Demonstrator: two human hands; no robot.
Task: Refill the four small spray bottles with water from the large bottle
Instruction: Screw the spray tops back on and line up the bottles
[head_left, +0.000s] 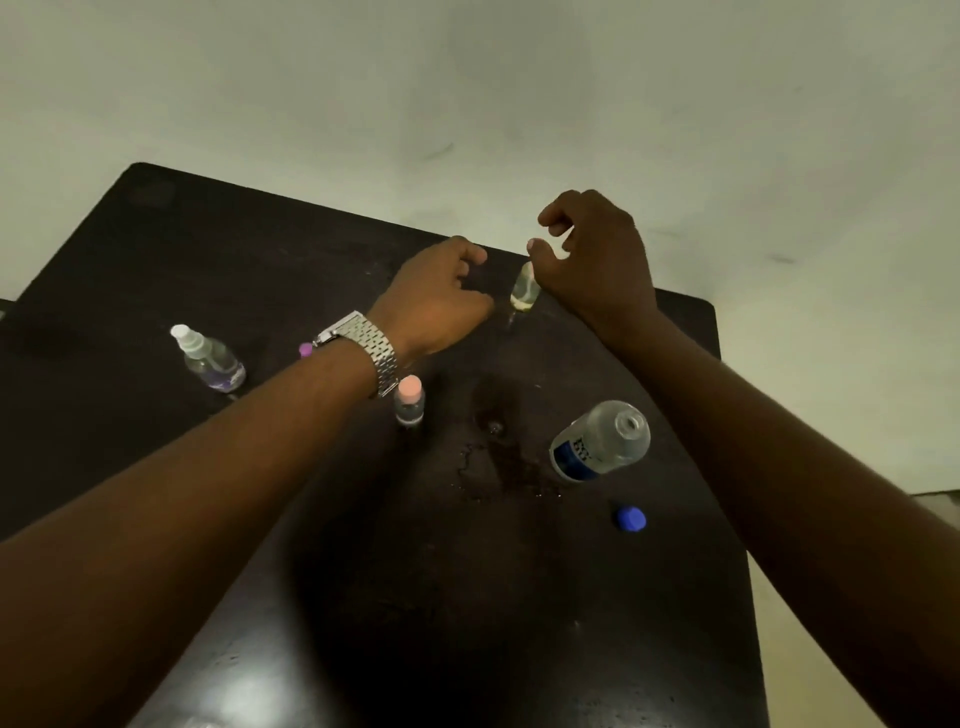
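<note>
A small yellowish spray bottle (523, 289) stands near the far edge of the dark table (218, 244), between my two hands. My left hand (441, 299) hovers just left of it, fingers loosely curled, holding nothing. To its right and slightly above, my right hand (592, 249) has thumb and fingers apart and is empty. The large clear water bottle (600, 441) with a blue label stands uncapped at the right. Its blue cap (631, 518) lies on the table in front of it. A pink-capped small bottle (409, 401), a white-capped one (208, 358) and a purple cap (305, 349) are to the left.
Spilled water (498, 457) wets the table's middle, left of the large bottle. My left forearm, with a metal watch (366, 345), crosses over the purple-capped bottle and hides most of it. The table's far edge runs just behind my hands; pale floor lies beyond.
</note>
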